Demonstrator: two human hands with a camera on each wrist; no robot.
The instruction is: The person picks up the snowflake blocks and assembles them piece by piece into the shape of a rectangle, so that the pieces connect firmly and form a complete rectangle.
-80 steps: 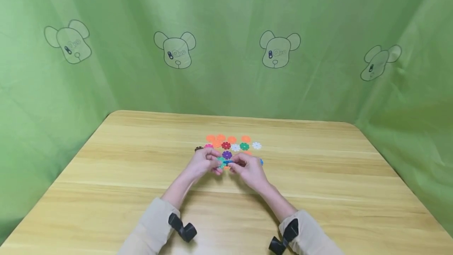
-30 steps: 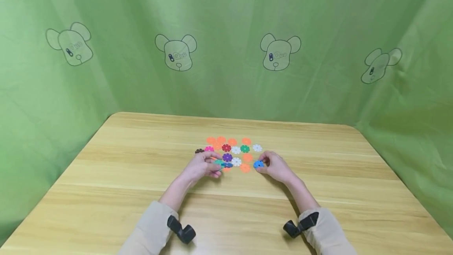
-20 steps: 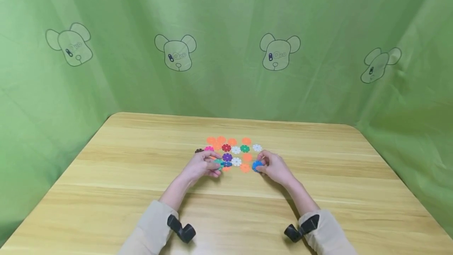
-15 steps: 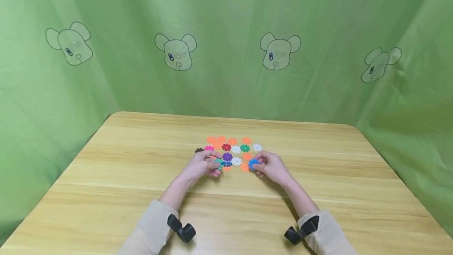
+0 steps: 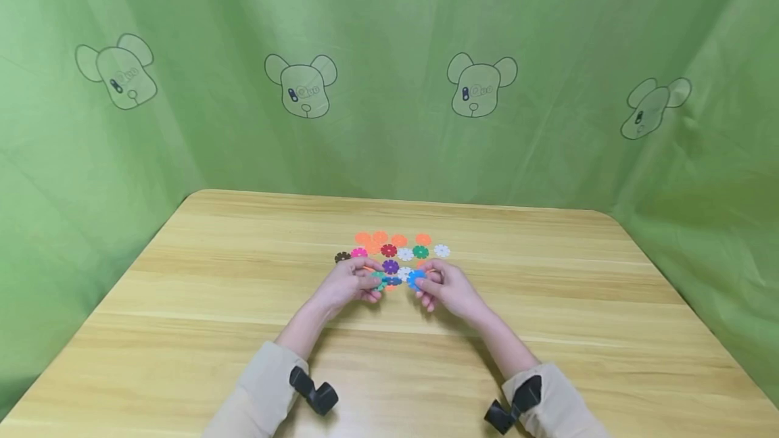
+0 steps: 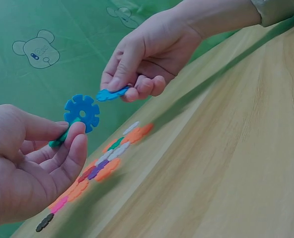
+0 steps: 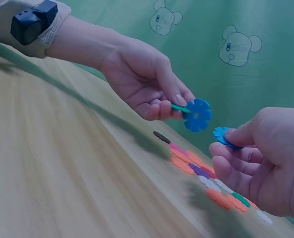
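Observation:
Between thumb and fingers, my left hand [image 5: 348, 284] pinches a green notched snowflake disc [image 6: 56, 143]. A blue snowflake disc [image 6: 91, 110] is slotted into it, set crosswise. My right hand [image 5: 450, 290] pinches a second blue snowflake disc [image 5: 416, 280] by its edge, its thumb on top. In the left wrist view, this second disc lies nearly flat, close to the joined pair with a small gap between. Both hands are raised over the table. Part of the green disc is hidden by the left fingers.
Loose snowflake discs lie on the wooden table [image 5: 243, 370] beyond and below the hands: several orange ones [image 5: 398, 240], a red [image 5: 388, 250], a purple [image 5: 390, 267], a green [image 5: 420, 251], a pink [image 5: 359, 253], a dark brown [image 5: 342, 257] and white ones [image 5: 441, 250]. Green curtains [image 5: 389, 154] surround the table.
My right hand let go of the joined pair, went right to the second blue disc, picked it up and carried it left toward the pair. The left hand stayed nearly still.

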